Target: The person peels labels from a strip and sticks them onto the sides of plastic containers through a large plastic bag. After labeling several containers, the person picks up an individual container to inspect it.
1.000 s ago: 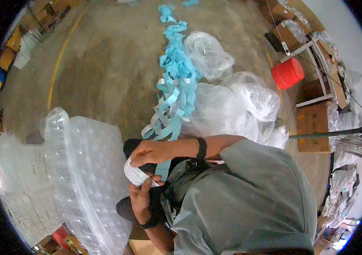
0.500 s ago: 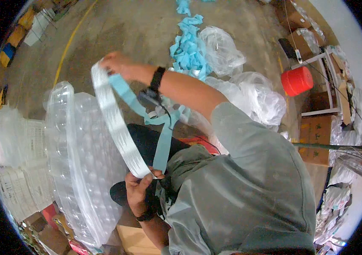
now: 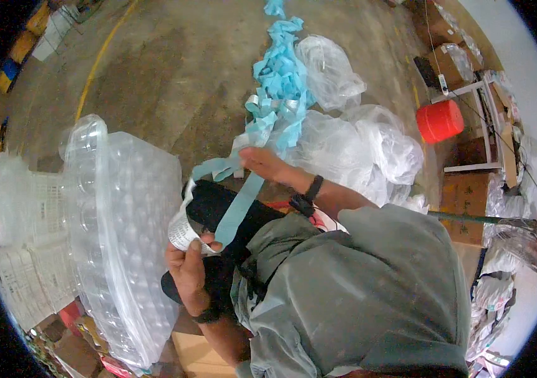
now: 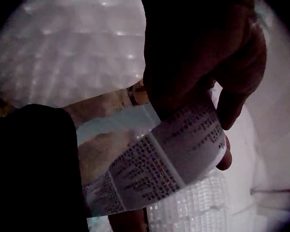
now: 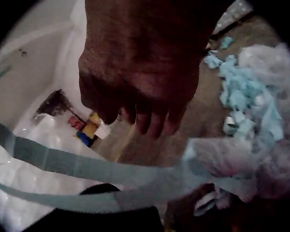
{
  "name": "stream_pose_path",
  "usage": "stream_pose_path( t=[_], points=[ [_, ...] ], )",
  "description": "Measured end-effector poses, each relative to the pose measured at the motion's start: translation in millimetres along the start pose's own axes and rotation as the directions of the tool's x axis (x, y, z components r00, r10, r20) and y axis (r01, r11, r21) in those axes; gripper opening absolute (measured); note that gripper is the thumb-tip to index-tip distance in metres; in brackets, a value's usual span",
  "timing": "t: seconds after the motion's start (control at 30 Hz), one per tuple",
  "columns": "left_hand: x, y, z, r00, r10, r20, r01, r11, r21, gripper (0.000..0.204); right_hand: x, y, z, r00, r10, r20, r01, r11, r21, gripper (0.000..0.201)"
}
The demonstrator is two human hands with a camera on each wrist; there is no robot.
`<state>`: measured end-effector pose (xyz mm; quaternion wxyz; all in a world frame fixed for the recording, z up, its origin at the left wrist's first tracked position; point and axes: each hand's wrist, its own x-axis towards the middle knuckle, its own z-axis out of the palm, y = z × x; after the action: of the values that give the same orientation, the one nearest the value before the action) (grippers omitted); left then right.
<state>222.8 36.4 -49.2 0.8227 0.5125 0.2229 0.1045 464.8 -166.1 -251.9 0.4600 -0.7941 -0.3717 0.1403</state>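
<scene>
My left hand (image 3: 186, 268) pinches a strip of white printed labels (image 3: 182, 234) between thumb and fingers, above the dark-trousered knees. Rows of small print show on the label strip (image 4: 150, 169) in the left wrist view. Its pale blue backing (image 3: 240, 214) runs from the left hand over the lap to the floor. My right hand (image 3: 261, 162) is out in front, near where the strip loops away. In the right wrist view the right hand (image 5: 140, 87) has its fingers loosely bent with nothing held, and the strip (image 5: 87, 166) passes below them.
A long heap of blue strip (image 3: 281, 69) lies on the concrete floor ahead. Clear plastic bags (image 3: 350, 148) sit right of it. A stack of clear bubbled plastic (image 3: 123, 246) stands at my left. Farther right are a red bucket (image 3: 440, 121) and a cardboard box (image 3: 464, 201).
The right hand first draws a length of the label strip far out to the front left, then comes back right without it. The left hand keeps hold, and the strip now sags in loops.
</scene>
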Motion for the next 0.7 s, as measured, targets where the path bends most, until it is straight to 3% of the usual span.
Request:
stream_pose_path(
  t=[0.03,0.07,0.1,0.13,0.17,0.23,0.33,0.47,0.53,0.57,0.63,0.7],
  points=[
    [1,3,-1,1.0,0.011,-0.014,-0.01,1.0,0.009,0.022,-22,-1,-6,0.988,0.115,-0.104,-0.118,0.993,-0.022,0.038],
    [3,8,0,1.0,0.01,-0.012,-0.01,1.0,0.007,0.022,-34,-5,-13,0.988,0.116,-0.105,-0.119,0.993,-0.024,0.038],
    [5,13,0,1.0,0.0,-0.03,0.002,0.998,0.057,0.022,-42,-9,-20,0.931,0.335,-0.146,-0.335,0.942,0.028,0.044],
    [6,17,0,0.999,-0.01,-0.049,0.015,0.994,0.107,0.022,-52,-13,-25,0.825,0.538,-0.172,-0.531,0.843,0.088,0.051],
    [6,16,-2,0.999,-0.01,-0.049,0.015,0.994,0.104,0.022,-68,-6,-26,0.825,0.537,-0.173,-0.531,0.843,0.085,0.051],
    [8,16,-4,0.997,0.06,-0.055,-0.057,0.997,0.057,0.022,-95,17,-20,0.932,0.357,-0.063,-0.353,0.933,0.066,0.069],
    [11,16,-8,0.995,0.104,0.0,-0.104,0.992,0.068,0.022,-103,40,1,0.958,0.288,-0.003,-0.286,0.952,0.113,0.079],
    [5,21,-10,0.998,0.061,-0.024,-0.059,0.997,0.058,0.023,-88,43,17,0.976,0.22,0.0,-0.219,0.972,0.084,0.076],
    [5,17,-16,0.995,0.096,0.018,-0.096,0.995,0.035,0.024,-78,39,20,0.926,0.362,0.11,-0.377,0.908,0.182,0.07],
    [5,17,-17,0.995,0.102,0.013,-0.102,0.994,0.034,0.024,-74,34,17,0.928,0.355,0.114,-0.371,0.911,0.18,0.07],
    [3,16,-19,0.996,0.09,-0.001,-0.09,0.995,0.046,0.025,-70,21,10,0.82,0.512,0.256,-0.572,0.721,0.391,0.059],
    [3,13,-21,0.995,0.098,-0.014,-0.097,0.994,0.05,0.025,-64,17,-2,0.827,0.514,0.228,-0.562,0.752,0.344,0.058]
  ],
)
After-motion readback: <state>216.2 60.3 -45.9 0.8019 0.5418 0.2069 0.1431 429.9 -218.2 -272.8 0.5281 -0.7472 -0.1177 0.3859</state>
